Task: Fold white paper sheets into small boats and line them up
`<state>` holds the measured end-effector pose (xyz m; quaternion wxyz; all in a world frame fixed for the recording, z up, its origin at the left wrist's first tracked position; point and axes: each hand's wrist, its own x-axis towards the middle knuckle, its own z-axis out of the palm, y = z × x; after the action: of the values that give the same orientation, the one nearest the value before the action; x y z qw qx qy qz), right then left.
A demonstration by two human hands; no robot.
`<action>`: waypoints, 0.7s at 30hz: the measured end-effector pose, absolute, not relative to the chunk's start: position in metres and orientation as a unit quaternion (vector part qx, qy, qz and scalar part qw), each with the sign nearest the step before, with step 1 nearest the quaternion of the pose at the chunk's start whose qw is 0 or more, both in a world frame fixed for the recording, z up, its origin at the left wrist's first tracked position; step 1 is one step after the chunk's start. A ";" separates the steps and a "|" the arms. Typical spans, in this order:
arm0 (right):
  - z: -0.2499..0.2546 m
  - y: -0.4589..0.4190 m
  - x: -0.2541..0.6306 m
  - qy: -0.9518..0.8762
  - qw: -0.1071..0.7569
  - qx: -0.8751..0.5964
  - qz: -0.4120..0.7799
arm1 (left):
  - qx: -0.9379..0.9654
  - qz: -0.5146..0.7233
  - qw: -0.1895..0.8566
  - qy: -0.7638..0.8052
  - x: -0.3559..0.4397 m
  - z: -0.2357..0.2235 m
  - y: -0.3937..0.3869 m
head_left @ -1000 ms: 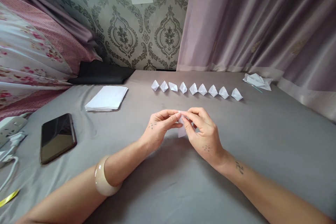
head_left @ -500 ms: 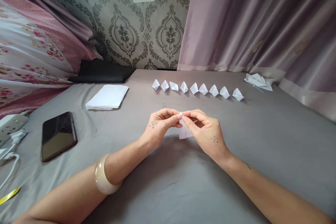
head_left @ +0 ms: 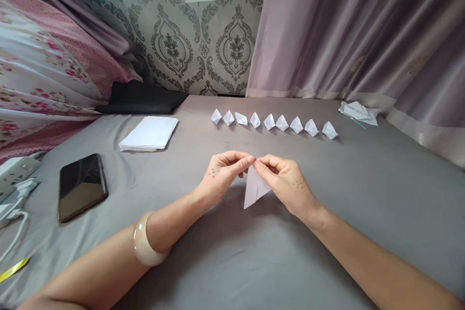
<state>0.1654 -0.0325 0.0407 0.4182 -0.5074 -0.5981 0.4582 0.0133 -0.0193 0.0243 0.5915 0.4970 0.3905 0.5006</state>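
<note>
Between my hands, a little above the grey cloth, hangs a folded piece of white paper (head_left: 255, 188), roughly triangular with its tip upward. My left hand (head_left: 228, 173) pinches that tip between thumb and fingers. From the other side, my right hand (head_left: 282, 181) grips the same upper part, its thumb lying over the front and covering the right edge. A crease or slit shows near the paper's lower middle. Beyond my hands, several small folded white paper boats (head_left: 269, 122) stand in a row, one of them tipped over.
A stack of white paper sheets (head_left: 148, 133) lies at the left, with a dark phone (head_left: 83, 188) nearer me. A power strip (head_left: 16, 174) and a yellow strip (head_left: 14, 270) are at the left edge. Loose folded papers (head_left: 359, 111) lie far right; black cloth (head_left: 141, 98) lies back left.
More of the folded paper now shows below my fingers, its lower point hanging further down. My hands have shifted slightly at the tip. The boats and stack stay put.
</note>
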 end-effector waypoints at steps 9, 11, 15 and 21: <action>0.034 -0.030 0.166 -0.662 0.359 -0.497 0.430 | 0.607 0.438 0.481 0.456 0.013 0.017 -0.018; 0.033 -0.030 0.166 -0.672 0.356 -0.487 0.430 | 0.641 0.404 0.465 0.458 0.010 0.020 -0.017; 0.033 -0.031 0.167 -0.673 0.356 -0.460 0.456 | 0.673 0.381 0.458 0.439 0.008 0.026 -0.018; 0.028 -0.032 0.164 -0.643 0.380 -0.437 0.502 | 0.640 0.433 0.480 0.416 0.013 0.022 -0.016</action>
<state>0.1640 -0.0315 0.0276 0.3796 -0.4365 -0.6430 0.5019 0.0133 -0.0163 0.0221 0.4795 0.6399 0.4163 0.4327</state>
